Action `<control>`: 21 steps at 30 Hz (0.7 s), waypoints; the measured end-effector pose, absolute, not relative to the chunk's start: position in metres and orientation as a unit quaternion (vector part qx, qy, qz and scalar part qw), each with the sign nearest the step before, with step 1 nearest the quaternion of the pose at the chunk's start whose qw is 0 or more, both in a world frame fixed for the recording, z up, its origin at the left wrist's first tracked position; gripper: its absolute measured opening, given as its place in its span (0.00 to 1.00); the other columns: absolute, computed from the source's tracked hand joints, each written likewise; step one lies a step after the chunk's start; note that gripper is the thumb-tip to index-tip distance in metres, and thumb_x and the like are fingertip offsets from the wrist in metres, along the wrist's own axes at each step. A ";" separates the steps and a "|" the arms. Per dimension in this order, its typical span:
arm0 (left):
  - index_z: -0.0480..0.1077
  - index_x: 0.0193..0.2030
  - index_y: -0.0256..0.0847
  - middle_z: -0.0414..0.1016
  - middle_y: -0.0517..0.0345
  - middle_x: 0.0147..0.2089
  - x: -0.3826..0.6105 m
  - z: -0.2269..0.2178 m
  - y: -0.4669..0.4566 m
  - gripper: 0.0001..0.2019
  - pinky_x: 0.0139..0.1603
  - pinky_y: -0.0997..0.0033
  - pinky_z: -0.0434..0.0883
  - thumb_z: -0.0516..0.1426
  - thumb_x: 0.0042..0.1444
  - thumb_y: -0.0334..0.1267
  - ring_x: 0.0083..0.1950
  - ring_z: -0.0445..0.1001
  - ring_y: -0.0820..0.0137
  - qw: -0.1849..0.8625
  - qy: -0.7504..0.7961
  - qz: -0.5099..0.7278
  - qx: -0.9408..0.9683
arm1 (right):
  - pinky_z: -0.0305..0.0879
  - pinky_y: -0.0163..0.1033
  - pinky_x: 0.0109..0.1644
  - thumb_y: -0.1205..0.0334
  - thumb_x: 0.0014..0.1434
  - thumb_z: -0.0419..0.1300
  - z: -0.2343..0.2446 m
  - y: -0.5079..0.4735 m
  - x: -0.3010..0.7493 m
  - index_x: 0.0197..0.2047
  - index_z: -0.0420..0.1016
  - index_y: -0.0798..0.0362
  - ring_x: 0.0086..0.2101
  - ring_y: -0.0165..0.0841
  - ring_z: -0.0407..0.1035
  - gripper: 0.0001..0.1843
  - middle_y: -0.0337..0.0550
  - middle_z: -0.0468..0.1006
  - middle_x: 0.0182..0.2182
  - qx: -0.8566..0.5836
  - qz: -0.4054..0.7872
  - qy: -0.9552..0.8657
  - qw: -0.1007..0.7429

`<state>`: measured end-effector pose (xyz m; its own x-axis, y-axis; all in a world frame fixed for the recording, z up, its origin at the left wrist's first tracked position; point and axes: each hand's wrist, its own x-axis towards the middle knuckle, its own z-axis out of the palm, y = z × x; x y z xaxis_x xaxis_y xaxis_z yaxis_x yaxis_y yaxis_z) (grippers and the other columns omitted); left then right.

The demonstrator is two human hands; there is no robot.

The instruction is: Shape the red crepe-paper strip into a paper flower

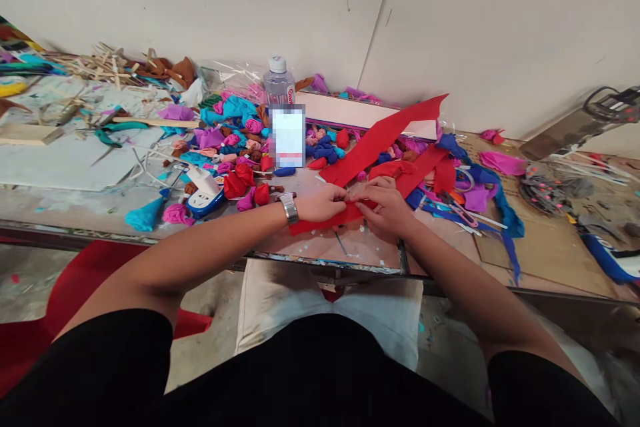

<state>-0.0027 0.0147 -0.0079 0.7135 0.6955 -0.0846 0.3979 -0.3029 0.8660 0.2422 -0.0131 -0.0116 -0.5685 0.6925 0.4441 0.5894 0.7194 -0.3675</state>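
Both hands meet over a strip of red cloth or crepe paper (310, 223) near the table's front edge. My left hand (325, 203), below a metal watch (289, 207), has its fingers closed in a pinch on the strip. My right hand (384, 205) pinches the same strip just beside it, fingers bent. What lies right between the fingertips is too small to make out. Behind the hands a longer red strip (385, 137) slants up to the right, and more red pieces (425, 170) lie beyond my right hand.
A bright phone screen (289, 137) stands before a clear bottle (279, 83). Several coloured bundles (227, 140) heap around them. At left are a power strip (205, 200), teal-handled pliers (117, 132) and wood sticks (107, 67). Pink-handled scissors (465, 215) lie right, near cardboard (545, 247).
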 end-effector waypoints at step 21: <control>0.71 0.33 0.37 0.67 0.63 0.29 -0.002 -0.008 0.016 0.17 0.36 0.71 0.60 0.56 0.67 0.48 0.32 0.64 0.74 0.497 0.317 0.202 0.782 | 0.60 0.53 0.59 0.58 0.72 0.64 -0.013 -0.014 0.242 0.47 0.83 0.44 0.47 0.42 0.76 0.06 0.40 0.90 0.43 -0.350 0.087 -0.881 0.307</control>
